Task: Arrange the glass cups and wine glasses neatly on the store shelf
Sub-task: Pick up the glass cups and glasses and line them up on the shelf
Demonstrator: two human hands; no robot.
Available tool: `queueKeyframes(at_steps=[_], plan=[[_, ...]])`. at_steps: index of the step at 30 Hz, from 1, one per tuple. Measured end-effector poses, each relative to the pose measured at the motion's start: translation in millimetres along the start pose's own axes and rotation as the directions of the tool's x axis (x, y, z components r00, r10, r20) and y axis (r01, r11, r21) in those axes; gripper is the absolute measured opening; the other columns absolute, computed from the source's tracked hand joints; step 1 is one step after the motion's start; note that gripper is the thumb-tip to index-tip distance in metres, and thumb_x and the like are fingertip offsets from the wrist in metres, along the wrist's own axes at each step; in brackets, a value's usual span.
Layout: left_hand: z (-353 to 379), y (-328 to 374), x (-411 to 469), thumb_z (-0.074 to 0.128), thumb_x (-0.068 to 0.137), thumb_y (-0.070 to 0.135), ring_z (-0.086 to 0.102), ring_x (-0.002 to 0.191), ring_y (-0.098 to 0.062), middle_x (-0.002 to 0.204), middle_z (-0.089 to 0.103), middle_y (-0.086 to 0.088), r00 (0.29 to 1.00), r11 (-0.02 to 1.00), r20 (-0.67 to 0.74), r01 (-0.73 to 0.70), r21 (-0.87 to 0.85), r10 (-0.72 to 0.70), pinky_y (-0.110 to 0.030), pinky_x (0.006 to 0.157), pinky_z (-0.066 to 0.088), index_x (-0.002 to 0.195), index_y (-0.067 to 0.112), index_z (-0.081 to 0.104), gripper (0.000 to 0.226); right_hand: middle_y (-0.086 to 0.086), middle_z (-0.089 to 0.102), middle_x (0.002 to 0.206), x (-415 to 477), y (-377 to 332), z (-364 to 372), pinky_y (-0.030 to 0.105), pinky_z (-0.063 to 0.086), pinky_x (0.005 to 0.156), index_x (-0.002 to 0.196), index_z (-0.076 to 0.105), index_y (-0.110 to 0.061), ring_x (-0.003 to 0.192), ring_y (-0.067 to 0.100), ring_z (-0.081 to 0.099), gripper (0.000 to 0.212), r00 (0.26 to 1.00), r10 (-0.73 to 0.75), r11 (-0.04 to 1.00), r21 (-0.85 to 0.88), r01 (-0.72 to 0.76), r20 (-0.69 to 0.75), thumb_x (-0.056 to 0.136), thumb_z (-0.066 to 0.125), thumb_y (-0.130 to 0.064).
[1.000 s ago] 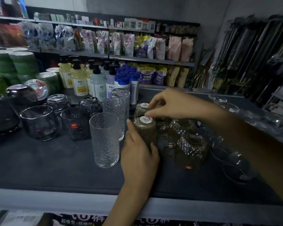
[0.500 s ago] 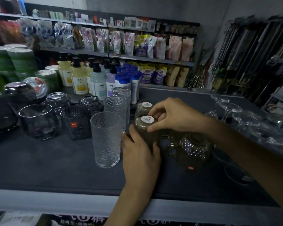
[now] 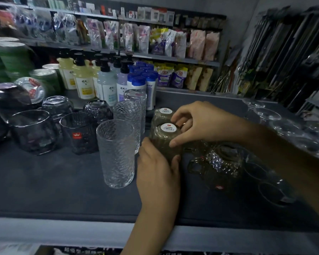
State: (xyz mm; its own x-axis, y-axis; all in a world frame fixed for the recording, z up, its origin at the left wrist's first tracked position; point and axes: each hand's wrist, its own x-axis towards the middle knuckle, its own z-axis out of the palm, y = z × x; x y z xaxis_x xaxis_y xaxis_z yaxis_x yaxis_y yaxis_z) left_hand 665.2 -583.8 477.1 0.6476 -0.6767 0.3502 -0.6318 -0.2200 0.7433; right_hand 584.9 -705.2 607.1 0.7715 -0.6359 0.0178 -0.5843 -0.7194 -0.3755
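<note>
Head view, near to far: a dark shelf (image 3: 44, 184) with a pale front edge carries the glassware.

Nearest, the left hand (image 3: 157, 170) wraps its thumb and fingers round the side of an olive cup (image 3: 162, 144). This cup stands mouth-down in the middle of the shelf, with a white sticker on its upturned base. The right hand (image 3: 201, 122) comes in from the right and pinches the same cup near its base, thumb on the near side and curled fingers behind. A second cup (image 3: 160, 116), also olive, mouth-down and stickered, stands just behind the first.

Just left of the left hand, a tall tumbler (image 3: 116, 155) with a dimpled wall stands upright and empty. Two more tumblers (image 3: 129, 120) line up behind it. Right of the hands sits a diamond-cut mug (image 3: 223, 166) with a handle; which way up it is I cannot tell.

Further left, a dark square glass (image 3: 79, 133) with a red label and a round glass (image 3: 33, 131) both stand mouth-up and empty. Behind them are two upturned glasses (image 3: 57, 107).

Far right, blurred wine glasses (image 3: 267, 115) stand on the shelf. At the far left back, pump bottles (image 3: 83, 80) hold pale liquid, next to blue-capped bottles (image 3: 138, 83).
</note>
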Motion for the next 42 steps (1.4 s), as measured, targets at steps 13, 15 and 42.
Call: queueKeyframes(at_steps=[13, 15, 42], plan=[[-2, 2, 2, 0.075, 0.091, 0.038, 0.055, 0.125, -0.038, 0.144, 0.045, -0.016, 1.000, 1.000, 0.011, 0.008, -0.002, -0.008, -0.049, 0.102, 0.048, 0.150, 0.007, 0.033, 0.078, -0.022, 0.068, 0.091, 5, 9, 5, 0.016, 0.058, 0.085, 0.122, 0.072, -0.027, 0.091, -0.005, 0.071, 0.064, 0.998, -0.052, 0.997, 0.057, 0.053, -0.021, 0.064, 0.097, -0.041], [-3, 3, 3, 0.075, 0.090, 0.041, 0.056, 0.124, -0.039, 0.144, 0.046, -0.016, 1.000, 1.000, 0.014, 0.020, -0.008, -0.019, -0.050, 0.100, 0.049, 0.149, 0.009, 0.033, 0.080, -0.022, 0.070, 0.091, 4, 10, -1, 0.017, 0.058, 0.087, 0.121, 0.073, -0.028, 0.093, -0.005, 0.071, 0.062, 0.999, -0.045, 0.996, 0.082, 0.043, 0.025, 0.066, 0.093, -0.048], [-9, 6, 4, 0.076, 0.086, 0.050, 0.056, 0.126, -0.030, 0.144, 0.046, -0.003, 0.998, 0.998, 0.018, 0.056, -0.036, -0.055, -0.045, 0.096, 0.051, 0.150, 0.024, 0.032, 0.082, -0.005, 0.074, 0.124, 84, 27, -1, 0.033, 0.053, 0.104, 0.130, 0.071, -0.018, 0.109, 0.008, 0.067, 0.054, 0.997, -0.075, 0.997, 0.012, 0.075, 0.007, 0.079, 0.089, -0.025]])
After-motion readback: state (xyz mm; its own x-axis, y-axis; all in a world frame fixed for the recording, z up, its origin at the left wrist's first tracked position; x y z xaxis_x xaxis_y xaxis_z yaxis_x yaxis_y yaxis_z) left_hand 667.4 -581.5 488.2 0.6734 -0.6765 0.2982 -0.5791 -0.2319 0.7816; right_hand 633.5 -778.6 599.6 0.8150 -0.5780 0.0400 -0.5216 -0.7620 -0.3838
